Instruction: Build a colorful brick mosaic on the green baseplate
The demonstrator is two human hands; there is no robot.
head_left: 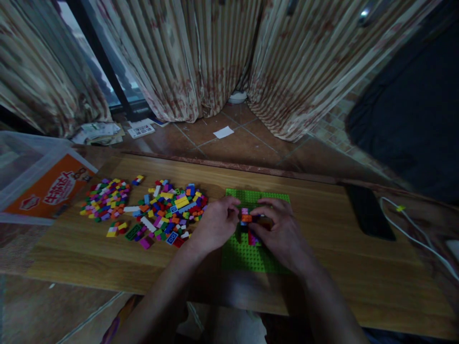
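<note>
A small build of toy bricks (245,218), with pink, orange, blue and red pieces, stands on a green studded baseplate (247,258). My right hand (281,229) reaches it from the right, thumb and forefinger closed against its side. Part of the build lies hidden behind those fingers. On the other side my left hand (218,222) is close to the bricks, its fingers curled together over the plate's left edge. Whatever may be between its fingertips is too small to make out.
Left of the plate lies a big pile of mixed bricks (165,210), and beyond it a pile of smaller ones (107,198). A clear plastic box (36,177) with an orange label stands at far left. A black phone (371,212) and white cable (412,239) lie right.
</note>
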